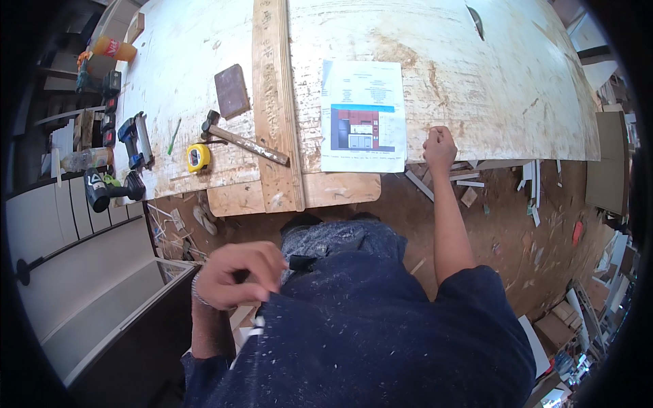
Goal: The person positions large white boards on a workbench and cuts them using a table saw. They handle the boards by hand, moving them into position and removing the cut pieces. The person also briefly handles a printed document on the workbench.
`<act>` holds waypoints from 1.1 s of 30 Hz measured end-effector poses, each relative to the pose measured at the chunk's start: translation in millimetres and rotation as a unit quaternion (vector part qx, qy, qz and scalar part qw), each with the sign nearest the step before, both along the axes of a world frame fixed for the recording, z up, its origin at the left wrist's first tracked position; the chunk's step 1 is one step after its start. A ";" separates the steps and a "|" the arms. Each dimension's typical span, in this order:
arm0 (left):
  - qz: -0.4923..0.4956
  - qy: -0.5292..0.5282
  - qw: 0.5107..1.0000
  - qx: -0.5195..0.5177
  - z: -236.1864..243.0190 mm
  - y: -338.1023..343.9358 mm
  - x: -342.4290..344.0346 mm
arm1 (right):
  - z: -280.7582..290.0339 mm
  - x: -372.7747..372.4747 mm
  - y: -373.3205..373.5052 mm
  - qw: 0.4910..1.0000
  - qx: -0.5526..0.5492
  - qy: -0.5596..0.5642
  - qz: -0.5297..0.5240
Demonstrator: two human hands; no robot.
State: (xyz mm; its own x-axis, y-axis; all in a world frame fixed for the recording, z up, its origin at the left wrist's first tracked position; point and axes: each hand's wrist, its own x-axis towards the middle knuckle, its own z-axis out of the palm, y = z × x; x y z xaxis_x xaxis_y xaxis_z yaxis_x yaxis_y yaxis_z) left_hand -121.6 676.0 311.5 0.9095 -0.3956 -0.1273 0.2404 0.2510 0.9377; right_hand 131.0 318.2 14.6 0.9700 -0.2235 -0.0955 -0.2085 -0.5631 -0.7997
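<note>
My left hand (242, 273) is raised in front of my body, its fingers pinching the cloth of my dark blue shirt (367, 319), which is dusted with pale specks. My right hand (440, 147) is curled into a fist at the near edge of the worktable (469, 102), and nothing shows sticking out of it. Just left of that fist lies a printed sheet of paper (364, 88) with a coloured picture of red and grey kitchen cabinets. A long wooden board (273, 88) runs away from me, left of the paper.
Left of the board lie a hammer (248, 144), a yellow tape measure (198, 158), a brown rectangular block (232, 91) and a green pen (175, 136). Along the left edge are a blue power tool (129, 139), a black cordless drill (98, 190) and an orange bottle (114, 48). Offcuts litter the brown floor (503, 238).
</note>
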 end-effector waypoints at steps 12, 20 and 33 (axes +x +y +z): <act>-0.019 -0.040 0.998 0.052 10.6 -3.2 -2.8 | -1.3 4.9 1.2 0.999 0.017 -0.045 0.022; -0.098 -0.021 0.987 -0.125 -0.3 -3.5 3.5 | 13.4 -4.7 8.2 0.999 -0.005 -0.028 0.027; -0.137 -0.020 0.990 -0.010 16.9 -3.2 15.6 | 11.5 -0.9 3.5 0.999 0.004 -0.018 0.029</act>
